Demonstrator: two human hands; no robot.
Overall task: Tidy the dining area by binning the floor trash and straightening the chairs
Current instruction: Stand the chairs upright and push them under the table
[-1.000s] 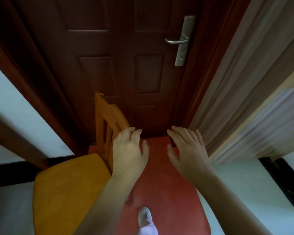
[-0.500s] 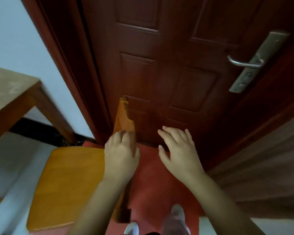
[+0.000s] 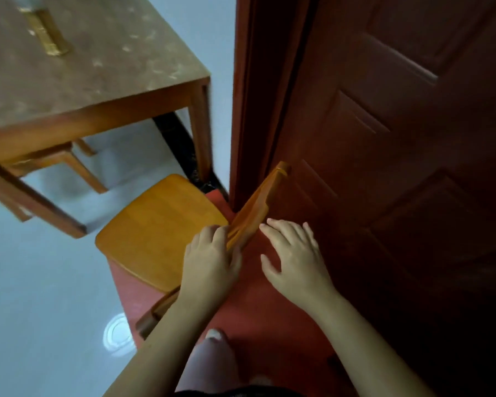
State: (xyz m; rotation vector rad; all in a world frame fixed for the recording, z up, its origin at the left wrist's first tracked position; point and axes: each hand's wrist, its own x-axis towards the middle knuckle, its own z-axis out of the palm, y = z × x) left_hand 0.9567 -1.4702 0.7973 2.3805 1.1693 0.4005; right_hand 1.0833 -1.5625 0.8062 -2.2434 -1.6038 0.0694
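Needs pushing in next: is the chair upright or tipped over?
Upright: the chair stands on its legs with the seat facing up; the left hand grips its backrest.

I read the chair back (image 3: 265, 202) just beside the door (image 3: 398, 167), with little room between them; the table leg (image 3: 201, 130) blocks beyond the seat (image 3: 161, 224) (the floor (image 3: 35, 282) to the left lies open).

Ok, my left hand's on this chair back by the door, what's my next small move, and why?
Probably set your right hand on the backrest beside your left hand: the chair stands askew by the door, not tucked under the table.
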